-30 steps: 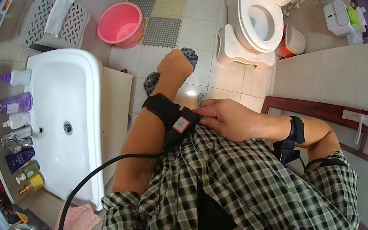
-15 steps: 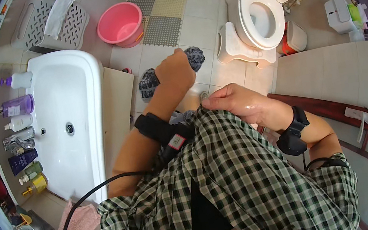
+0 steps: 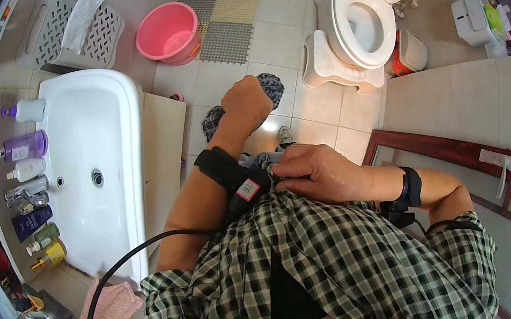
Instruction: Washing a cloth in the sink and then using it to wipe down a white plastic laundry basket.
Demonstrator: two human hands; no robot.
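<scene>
Right hand [image 3: 316, 172] adjusting a black wrist strap [image 3: 231, 174] on the left arm.
Its grip is pinching together on the strap near the checked shirt [image 3: 325, 262]; the left hand [image 3: 248, 102] is hanging fisted, right of the white sink [image 3: 95, 178].

Glossy white ceramic on the sink [image 3: 95, 118], smooth and bright, and the same hard shine on the toilet [image 3: 377, 0]. The pink basin [image 3: 172, 32] reads as smooth plastic, the slotted basket [image 3: 58, 30] as matt grey plastic. The checked shirt [image 3: 351, 258] is soft woven cloth, matt, and the right hand [image 3: 317, 170] pinches its edge. The black wrist strap [image 3: 227, 170] looks like dull fabric. Floor tiles [image 3: 283, 41] show a faint satin sheen; the pink towel [image 3: 109, 309] looks fuzzy.
</scene>
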